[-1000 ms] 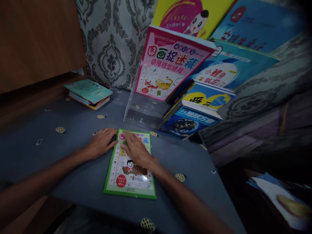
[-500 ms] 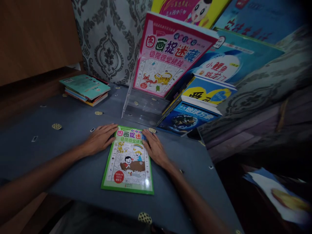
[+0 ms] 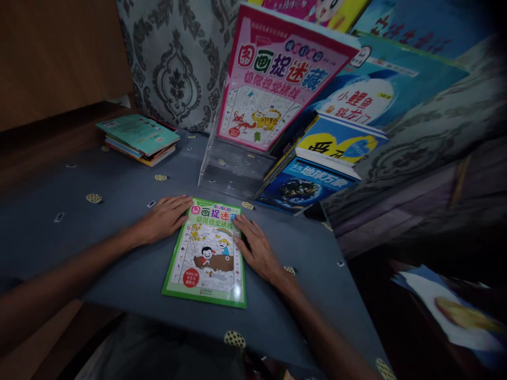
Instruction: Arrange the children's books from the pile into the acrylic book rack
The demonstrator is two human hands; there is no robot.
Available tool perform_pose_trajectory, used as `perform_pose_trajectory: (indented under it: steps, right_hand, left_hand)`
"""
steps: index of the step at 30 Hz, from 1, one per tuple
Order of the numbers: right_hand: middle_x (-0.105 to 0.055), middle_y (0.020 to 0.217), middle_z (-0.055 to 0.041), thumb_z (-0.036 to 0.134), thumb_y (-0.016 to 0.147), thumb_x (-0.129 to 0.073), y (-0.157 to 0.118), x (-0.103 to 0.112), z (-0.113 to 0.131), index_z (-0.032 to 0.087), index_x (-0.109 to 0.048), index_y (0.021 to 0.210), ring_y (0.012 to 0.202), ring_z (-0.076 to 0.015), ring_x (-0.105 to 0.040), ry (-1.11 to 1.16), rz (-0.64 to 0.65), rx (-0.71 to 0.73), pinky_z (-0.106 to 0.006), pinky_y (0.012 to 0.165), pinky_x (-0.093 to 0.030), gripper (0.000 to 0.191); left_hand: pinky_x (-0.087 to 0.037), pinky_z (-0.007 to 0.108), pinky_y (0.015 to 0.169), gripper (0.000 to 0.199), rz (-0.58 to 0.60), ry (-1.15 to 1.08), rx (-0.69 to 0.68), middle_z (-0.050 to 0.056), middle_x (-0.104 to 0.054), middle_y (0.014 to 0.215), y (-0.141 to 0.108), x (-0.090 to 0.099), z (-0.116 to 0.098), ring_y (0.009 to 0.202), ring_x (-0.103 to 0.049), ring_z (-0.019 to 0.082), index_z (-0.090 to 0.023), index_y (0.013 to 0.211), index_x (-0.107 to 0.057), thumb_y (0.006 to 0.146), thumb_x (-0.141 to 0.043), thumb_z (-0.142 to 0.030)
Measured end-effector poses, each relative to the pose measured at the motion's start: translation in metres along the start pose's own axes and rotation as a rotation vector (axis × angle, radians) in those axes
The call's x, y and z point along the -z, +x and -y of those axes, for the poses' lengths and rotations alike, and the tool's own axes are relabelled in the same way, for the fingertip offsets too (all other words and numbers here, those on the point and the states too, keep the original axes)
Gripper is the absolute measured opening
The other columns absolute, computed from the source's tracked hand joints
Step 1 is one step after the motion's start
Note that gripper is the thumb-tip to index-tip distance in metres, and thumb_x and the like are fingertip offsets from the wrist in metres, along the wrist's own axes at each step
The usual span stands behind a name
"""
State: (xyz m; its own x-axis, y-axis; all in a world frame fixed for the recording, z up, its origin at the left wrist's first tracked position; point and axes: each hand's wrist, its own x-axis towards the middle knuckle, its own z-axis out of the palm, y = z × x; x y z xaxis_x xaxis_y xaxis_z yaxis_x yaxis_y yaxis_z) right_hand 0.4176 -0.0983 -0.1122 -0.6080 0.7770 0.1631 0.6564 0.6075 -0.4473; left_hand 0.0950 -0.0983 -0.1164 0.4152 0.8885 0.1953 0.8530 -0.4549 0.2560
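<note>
A green-bordered picture book [image 3: 214, 258] lies face up on the dark table. My left hand [image 3: 164, 217] rests flat at its upper left edge, fingertips touching the corner. On the other side, my right hand [image 3: 259, 248] has its fingers spread, their tips on the book's upper right edge. Neither hand grips anything. Behind the book a clear plastic stand [image 3: 233, 177] holds a pink picture book [image 3: 273, 84], tilted back.
Several books [image 3: 138, 137] are stacked at the back left. Right of the pink one stand a blue book with a globe [image 3: 301, 184], a yellow and blue book [image 3: 340, 142] and a teal book [image 3: 380, 89]. The table [image 3: 325, 295] ends at the right in a slanting edge.
My right hand has slid slightly down along the book's right edge, and more of the title shows. The view has shifted a little.
</note>
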Motion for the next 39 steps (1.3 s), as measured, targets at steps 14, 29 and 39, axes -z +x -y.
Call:
perform_pose_trajectory:
  steps: [14, 29, 39]
  right_hand:
    - [-0.005, 0.169, -0.0166, 0.069, 0.081, -0.069, -0.045, 0.005, 0.021, 0.025, -0.018, 0.162, 0.156, -0.0363, -0.007, -0.039, 0.220, 0.112, -0.062, 0.123, -0.025, 0.106]
    - [-0.013, 0.169, -0.0180, 0.073, 0.081, -0.065, -0.008, -0.014, 0.028, 0.021, -0.028, 0.160, 0.156, -0.0382, -0.008, -0.086, 0.112, 0.078, -0.064, 0.123, -0.021, 0.101]
    - [-0.038, 0.161, -0.0104, 0.038, 0.101, -0.055, -0.041, -0.002, 0.046, 0.025, -0.033, 0.158, 0.152, -0.0270, -0.031, -0.034, 0.116, 0.161, -0.057, 0.122, -0.032, 0.063]
  left_hand:
    - [-0.038, 0.044, 0.112, 0.052, 0.039, 0.090, 0.010, 0.011, -0.049, 0.156, 0.009, 0.004, 0.008, 0.144, -0.044, 0.026, -0.020, 0.148, -0.046, 0.105, -0.027, -0.042]
    - [-0.036, 0.047, 0.113, 0.052, 0.030, 0.047, -0.005, 0.013, -0.056, 0.150, 0.049, 0.010, 0.039, 0.139, -0.049, 0.028, -0.018, 0.143, -0.052, 0.103, -0.032, -0.043]
    - [-0.035, 0.047, 0.113, 0.051, -0.008, 0.047, 0.025, 0.011, -0.054, 0.151, 0.046, 0.004, 0.035, 0.139, -0.049, 0.027, -0.021, 0.144, -0.052, 0.103, -0.031, -0.044]
